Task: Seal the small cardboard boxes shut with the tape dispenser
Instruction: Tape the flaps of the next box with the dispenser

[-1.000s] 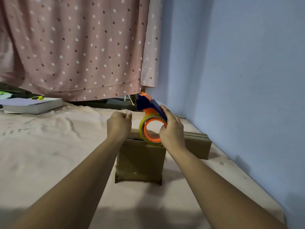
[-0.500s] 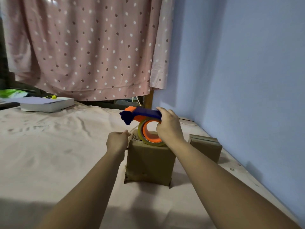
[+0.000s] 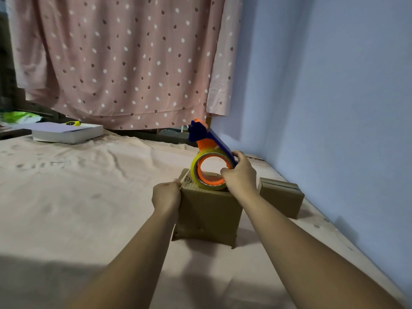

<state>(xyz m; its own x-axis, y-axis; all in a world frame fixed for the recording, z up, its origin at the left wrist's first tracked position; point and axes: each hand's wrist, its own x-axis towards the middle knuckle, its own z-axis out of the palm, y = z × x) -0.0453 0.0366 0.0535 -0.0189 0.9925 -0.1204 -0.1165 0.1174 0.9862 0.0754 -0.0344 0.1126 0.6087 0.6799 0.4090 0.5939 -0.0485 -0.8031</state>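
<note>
Head view: two cardboard boxes sit lower centre on the pink sheet [image 3: 89,197], the front box [image 3: 208,212] and a second box [image 3: 281,197] to its right. One tape dispenser [image 3: 209,161] rests on the front box, with the right hand [image 3: 240,175] clamped round it. The left hand [image 3: 166,196] has curled fingers that seemingly grip that box's upper-left edge.

Head cam: one wide-angle view, looking fwd & down along both forearms.

Lens sits above & behind the person's arms, which run up from the bottom edge to the left hand [image 3: 166,196] and right hand [image 3: 242,175] at close range. The frame centres on the cardboard box [image 3: 208,215] & tape dispenser [image 3: 208,166]. The view faces a spotted curtain [image 3: 124,63] across the top, w/ a blue wall [image 3: 334,108] filling the right side. The two meet just right of ctr. A pink sheet [image 3: 78,197] covers the lower half, seen at a shallow downward angle. Far-left bg is dim & blurred.
</note>
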